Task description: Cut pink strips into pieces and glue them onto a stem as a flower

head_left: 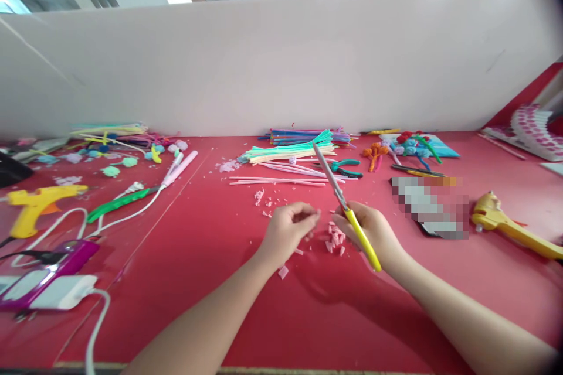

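Note:
My right hand [373, 228] grips a pair of scissors [338, 193] with yellow handles; the blades look closed and point up and away. Just to the left is my left hand [290, 225], its thumb and fingertips pinched together above the table. Whatever is between those fingers is too small to make out. Pink fuzzy clippings [336, 237] lie in a pile between and below the hands, and another pink scrap [282, 272] sits nearer to me. Beyond the hands, cut pink pipe cleaners [277, 180] lie side by side.
Bundled green and cream pipe cleaners [290, 149] lie at the back near pliers [345, 167]. A phone [428, 205] and a yellow glue gun [505, 222] are on the right. Another glue gun [33, 205], a green-handled tool [118, 204] and a purple device [57, 266] with cables occupy the left.

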Tool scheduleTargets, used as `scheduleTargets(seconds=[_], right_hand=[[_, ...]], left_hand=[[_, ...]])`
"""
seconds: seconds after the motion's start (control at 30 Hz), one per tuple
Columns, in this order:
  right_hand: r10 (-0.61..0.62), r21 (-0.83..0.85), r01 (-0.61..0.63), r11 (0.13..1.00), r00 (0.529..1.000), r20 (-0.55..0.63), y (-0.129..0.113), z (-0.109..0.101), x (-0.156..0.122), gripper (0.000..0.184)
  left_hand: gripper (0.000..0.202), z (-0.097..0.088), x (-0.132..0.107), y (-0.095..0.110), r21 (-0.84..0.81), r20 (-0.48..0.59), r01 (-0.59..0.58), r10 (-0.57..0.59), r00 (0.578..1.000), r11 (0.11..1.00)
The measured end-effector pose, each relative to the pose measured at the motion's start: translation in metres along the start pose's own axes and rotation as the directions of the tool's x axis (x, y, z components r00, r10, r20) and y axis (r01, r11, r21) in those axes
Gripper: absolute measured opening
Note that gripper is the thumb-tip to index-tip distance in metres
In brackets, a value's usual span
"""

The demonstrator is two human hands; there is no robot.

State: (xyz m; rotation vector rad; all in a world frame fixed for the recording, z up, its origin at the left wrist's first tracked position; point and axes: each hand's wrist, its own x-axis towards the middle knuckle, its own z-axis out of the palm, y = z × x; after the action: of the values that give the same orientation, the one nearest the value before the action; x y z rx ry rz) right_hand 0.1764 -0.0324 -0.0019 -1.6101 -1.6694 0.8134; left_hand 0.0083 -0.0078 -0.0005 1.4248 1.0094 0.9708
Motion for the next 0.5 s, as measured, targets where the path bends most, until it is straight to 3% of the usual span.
scheduleTargets(seconds=[0.2,0.33,0.5], right_hand=[[-0.102,-0.382,0.124,0.916,0.992,0.076,-0.004,-0.001,-0.003,0.027],[-0.160,-0.563,0.172,0.809,0.985,0.072,-0.002,0.002,-0.004,0.029],[-0.225,-0.608,0.225,0.762,0.971,0.077,0.006,0.002,-0.002,0.029]], left_hand=[[0.011,-0.012,0.009,0.003,-0.373,-0.262,-0.105,0.004,0.965,0.922],[0.010,-0.015,0.010,0.005,-0.437,-0.285,-0.145,0.017,0.958,0.888],[0.006,-0.015,0.010,0.005,-0.446,-0.272,-0.158,0.035,0.962,0.881]])
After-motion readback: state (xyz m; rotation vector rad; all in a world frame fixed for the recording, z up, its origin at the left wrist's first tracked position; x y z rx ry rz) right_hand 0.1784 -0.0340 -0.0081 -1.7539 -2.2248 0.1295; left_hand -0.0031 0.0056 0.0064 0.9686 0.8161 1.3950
